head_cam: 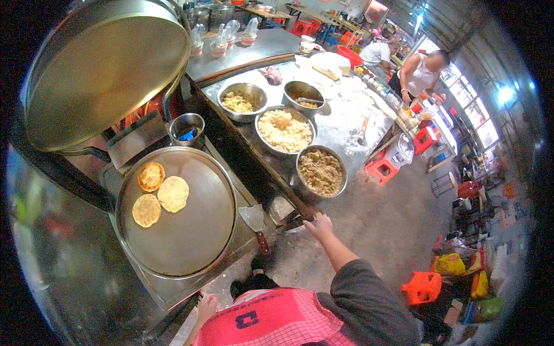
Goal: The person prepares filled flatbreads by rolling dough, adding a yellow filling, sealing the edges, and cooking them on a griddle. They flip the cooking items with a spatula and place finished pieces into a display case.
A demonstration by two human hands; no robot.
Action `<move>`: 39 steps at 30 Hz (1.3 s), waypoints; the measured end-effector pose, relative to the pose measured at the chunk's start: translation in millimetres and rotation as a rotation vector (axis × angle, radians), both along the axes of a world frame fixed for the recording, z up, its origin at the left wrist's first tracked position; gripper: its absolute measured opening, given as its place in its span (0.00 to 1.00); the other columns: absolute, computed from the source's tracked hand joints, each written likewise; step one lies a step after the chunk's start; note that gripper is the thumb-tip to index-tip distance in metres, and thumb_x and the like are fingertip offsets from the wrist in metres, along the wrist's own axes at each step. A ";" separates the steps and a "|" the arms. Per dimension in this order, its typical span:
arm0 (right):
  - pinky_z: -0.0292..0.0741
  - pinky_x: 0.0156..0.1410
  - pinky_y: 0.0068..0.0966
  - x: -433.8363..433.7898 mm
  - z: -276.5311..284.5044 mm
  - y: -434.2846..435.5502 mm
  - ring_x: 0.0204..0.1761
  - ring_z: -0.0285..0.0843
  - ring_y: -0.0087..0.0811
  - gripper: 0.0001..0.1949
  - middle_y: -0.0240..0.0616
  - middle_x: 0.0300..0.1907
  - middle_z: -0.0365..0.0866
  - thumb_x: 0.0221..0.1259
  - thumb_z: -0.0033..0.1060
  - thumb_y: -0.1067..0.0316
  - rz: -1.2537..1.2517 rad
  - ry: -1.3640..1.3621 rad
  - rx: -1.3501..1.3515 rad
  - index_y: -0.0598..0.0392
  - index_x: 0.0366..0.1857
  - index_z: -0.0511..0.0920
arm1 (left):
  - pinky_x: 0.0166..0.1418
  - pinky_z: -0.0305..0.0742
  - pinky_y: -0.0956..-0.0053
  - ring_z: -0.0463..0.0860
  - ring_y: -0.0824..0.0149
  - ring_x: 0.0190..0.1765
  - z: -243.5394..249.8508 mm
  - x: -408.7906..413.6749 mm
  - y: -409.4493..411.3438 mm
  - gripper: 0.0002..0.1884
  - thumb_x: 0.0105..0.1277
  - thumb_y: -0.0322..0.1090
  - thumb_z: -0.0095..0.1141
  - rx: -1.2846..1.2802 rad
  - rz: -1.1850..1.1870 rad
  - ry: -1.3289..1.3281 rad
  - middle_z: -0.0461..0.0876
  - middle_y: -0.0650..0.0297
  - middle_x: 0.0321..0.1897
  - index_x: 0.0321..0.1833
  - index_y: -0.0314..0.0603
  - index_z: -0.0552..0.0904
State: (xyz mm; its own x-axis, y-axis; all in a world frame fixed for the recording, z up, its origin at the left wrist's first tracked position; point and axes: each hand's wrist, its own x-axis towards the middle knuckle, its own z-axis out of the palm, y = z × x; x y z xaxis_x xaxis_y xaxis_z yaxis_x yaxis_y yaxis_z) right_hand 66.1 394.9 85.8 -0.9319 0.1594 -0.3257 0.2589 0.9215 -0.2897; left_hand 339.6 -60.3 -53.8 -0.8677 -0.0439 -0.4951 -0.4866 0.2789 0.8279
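Observation:
My right hand [321,227] rests at the near corner of a floured metal worktable [352,149], thumb and fingers apart, holding nothing I can see. Low at the front corner of the griddle stand, my left hand [208,305] has its fingers bent; whether it grips anything is unclear. A round flat griddle [194,242] carries a browned flatbread [151,176] and two paler ones [173,194], [146,210]. Right of it lies a wide metal scraper [252,217] with a wooden handle. Nearest my right hand is a steel bowl of brownish filling [320,171]; behind it sits one of pale, crumbly filling [284,130].
A large round lid [108,78] stands raised behind the griddle, near a metal pot [195,138] holding something blue. Dough [326,65] and a rolling pin [363,129] lie on the worktable. Bagged cups [219,45] stand farther back. Two people work beyond, near red stools [381,166].

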 end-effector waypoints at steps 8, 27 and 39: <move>0.74 0.61 0.33 91.9 -57.0 94.0 0.55 0.79 0.42 0.30 0.52 0.57 0.76 0.59 0.64 0.56 -0.139 0.355 -0.265 0.63 0.63 0.70 | 0.40 0.82 0.73 0.87 0.68 0.38 34.2 -35.4 55.3 0.13 0.69 0.37 0.53 -0.048 -0.141 0.073 0.87 0.59 0.38 0.51 0.39 0.81; 0.78 0.45 0.26 161.9 -100.3 477.1 0.40 0.81 0.28 0.29 0.42 0.48 0.80 0.64 0.58 0.63 -0.737 0.150 -0.590 0.60 0.68 0.63 | 0.48 0.78 0.73 0.83 0.68 0.42 186.4 -269.3 552.9 0.15 0.70 0.37 0.51 0.189 -0.663 0.273 0.85 0.59 0.41 0.54 0.38 0.80; 0.75 0.44 0.20 21.3 -4.0 548.4 0.41 0.81 0.26 0.28 0.44 0.55 0.77 0.68 0.53 0.62 -0.750 0.056 -0.999 0.64 0.68 0.62 | 0.69 0.64 0.58 0.71 0.45 0.63 121.2 -522.0 760.5 0.38 0.57 0.38 0.65 -0.197 -0.395 0.558 0.73 0.44 0.61 0.70 0.36 0.63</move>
State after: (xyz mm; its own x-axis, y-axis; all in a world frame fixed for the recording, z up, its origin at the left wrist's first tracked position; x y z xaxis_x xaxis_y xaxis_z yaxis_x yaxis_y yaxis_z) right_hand 87.5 943.3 81.7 -0.7350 0.3626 -0.5730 0.5891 -0.0769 -0.8044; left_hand -182.4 700.3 67.5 -0.9589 0.2834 0.0127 0.1639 0.5171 0.8401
